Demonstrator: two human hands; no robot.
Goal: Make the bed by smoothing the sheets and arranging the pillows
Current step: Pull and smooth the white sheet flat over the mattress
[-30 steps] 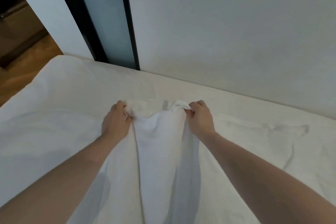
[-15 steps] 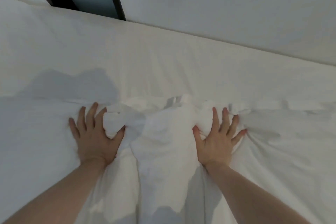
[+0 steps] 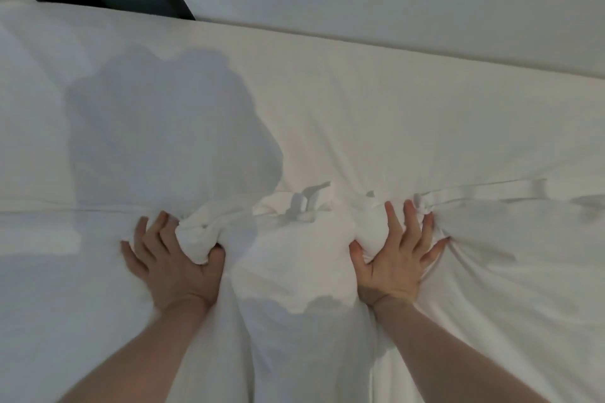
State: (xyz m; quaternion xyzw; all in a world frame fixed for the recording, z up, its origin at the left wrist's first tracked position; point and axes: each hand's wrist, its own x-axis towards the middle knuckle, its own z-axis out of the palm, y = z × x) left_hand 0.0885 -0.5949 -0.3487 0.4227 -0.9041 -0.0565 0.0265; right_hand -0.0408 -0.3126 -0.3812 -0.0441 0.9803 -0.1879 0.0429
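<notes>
White cotton covers the whole bed (image 3: 393,91) in the head view: the sheet (image 3: 294,271) lies spread, yet a bunched ridge runs between the two hands and creases fan out to the right, so smoothing looks barely begun, and no pillows are in view. The left hand (image 3: 176,268) has its fingers (image 3: 154,232) curled, thumb pinching a wad of sheet. The right hand (image 3: 393,265) presses down, its fingers splayed wide apart over gathered cloth.

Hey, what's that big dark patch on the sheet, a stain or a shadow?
Head view: a shadow, soft-edged, cast on the white sheet beyond the left hand; a smaller one falls near the right hand. Lighting dim and even, no glare; forearms slightly blurred.
</notes>
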